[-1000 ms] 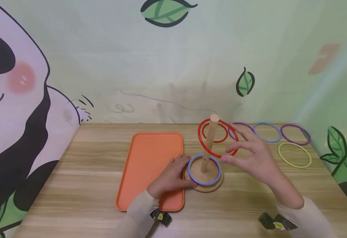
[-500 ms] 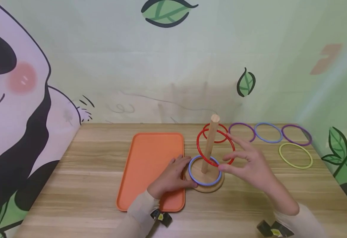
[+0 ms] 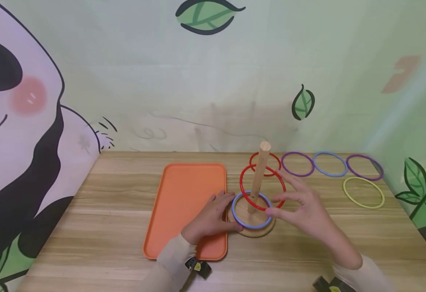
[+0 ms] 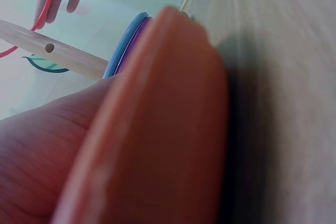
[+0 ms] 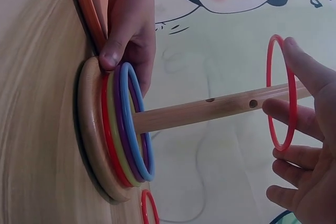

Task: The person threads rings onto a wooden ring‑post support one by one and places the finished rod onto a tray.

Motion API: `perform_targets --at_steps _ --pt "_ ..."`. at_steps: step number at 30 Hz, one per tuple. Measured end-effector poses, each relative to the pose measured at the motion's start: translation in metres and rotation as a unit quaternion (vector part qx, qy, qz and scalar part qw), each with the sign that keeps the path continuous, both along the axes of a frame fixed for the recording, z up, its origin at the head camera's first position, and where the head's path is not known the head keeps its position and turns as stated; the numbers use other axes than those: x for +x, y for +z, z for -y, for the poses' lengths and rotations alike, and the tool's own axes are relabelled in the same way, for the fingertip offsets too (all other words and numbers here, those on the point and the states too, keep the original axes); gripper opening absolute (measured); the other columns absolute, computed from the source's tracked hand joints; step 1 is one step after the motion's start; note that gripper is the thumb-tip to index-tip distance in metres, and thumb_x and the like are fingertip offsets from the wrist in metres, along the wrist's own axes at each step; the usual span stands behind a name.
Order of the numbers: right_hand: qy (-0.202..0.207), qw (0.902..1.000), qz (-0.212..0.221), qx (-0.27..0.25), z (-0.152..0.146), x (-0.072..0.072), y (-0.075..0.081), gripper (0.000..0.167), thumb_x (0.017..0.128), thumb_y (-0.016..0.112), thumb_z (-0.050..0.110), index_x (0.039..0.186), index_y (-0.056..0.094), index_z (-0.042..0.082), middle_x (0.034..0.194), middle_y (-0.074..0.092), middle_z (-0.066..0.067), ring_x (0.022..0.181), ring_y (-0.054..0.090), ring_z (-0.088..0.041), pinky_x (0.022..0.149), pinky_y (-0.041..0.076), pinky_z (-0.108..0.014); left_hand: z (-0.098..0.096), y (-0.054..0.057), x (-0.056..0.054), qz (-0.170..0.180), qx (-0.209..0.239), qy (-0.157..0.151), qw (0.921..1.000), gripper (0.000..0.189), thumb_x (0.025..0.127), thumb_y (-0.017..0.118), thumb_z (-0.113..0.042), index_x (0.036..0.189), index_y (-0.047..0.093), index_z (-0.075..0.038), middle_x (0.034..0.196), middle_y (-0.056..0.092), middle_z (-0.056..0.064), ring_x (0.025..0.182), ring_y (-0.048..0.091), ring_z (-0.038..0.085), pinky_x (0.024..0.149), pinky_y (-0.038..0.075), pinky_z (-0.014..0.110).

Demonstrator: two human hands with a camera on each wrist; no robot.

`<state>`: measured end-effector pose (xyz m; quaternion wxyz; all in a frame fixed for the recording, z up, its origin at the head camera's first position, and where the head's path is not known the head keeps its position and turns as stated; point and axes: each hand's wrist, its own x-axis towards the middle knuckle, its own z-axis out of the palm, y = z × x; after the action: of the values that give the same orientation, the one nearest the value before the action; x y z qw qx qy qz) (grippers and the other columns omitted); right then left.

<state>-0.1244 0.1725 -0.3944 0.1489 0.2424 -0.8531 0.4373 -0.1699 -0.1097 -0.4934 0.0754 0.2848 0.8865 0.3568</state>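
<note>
My right hand (image 3: 304, 207) pinches a red ring (image 3: 240, 182) between thumb and fingers. The ring is tilted and encircles the wooden peg (image 3: 258, 174), part way down it in the head view. At the peg's foot, a blue ring (image 3: 252, 227) tops a stack on the round wooden base (image 3: 258, 234). Below the blue one, the right wrist view shows purple, yellow and red rings. My left hand (image 3: 209, 219) reaches over the tray, fingers spread along the base's left side and its thumb (image 5: 110, 59) touching the base's edge.
An orange tray (image 3: 183, 202) lies left of the base, under my left hand. Along the table's back edge lie another red ring (image 3: 280, 163), a purple ring (image 3: 282, 164), a blue ring (image 3: 314, 164) and a second purple ring (image 3: 382, 169). A yellow ring (image 3: 384, 198) lies in front of them.
My right hand has moved down and slightly left, taking the red ring lower along the peg. My left hand keeps its place at the base.
</note>
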Motion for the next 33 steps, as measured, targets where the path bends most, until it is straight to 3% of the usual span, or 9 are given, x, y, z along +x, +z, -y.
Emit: perform_targets --at_steps 12,24,33 --pt "-0.002 1.0000 0.002 0.007 0.000 -0.002 -0.012 0.025 0.069 0.099 0.015 0.090 0.086 0.012 0.150 0.059 -0.016 0.143 0.048 -0.044 0.111 0.036 -0.070 0.000 0.003 0.002 0.005 0.001 0.002 1.0000 0.092 0.083 0.090 -0.044 0.156 0.049 -0.007 0.161 0.046 0.016 0.157 0.024 0.045 0.128 0.011 0.058" --pt "0.001 0.9988 0.044 0.021 0.002 -0.003 -0.023 0.023 0.074 0.098 0.022 0.091 0.086 0.013 0.151 0.057 -0.019 0.143 0.044 -0.051 0.111 0.033 -0.075 0.001 0.002 0.003 0.008 0.000 0.001 1.0000 0.092 0.084 0.088 -0.046 0.157 0.048 -0.008 0.163 0.044 0.016 0.158 0.022 0.043 0.128 0.010 0.058" --pt "0.007 0.9968 0.068 0.041 0.001 -0.007 -0.032 0.027 0.076 0.097 0.026 0.095 0.086 0.010 0.153 0.056 -0.018 0.144 0.043 -0.048 0.112 0.033 -0.073 0.000 0.001 0.002 0.008 -0.005 0.003 1.0000 0.092 0.085 0.088 -0.047 0.158 0.047 -0.010 0.164 0.044 0.013 0.159 0.021 0.042 0.129 0.010 0.058"
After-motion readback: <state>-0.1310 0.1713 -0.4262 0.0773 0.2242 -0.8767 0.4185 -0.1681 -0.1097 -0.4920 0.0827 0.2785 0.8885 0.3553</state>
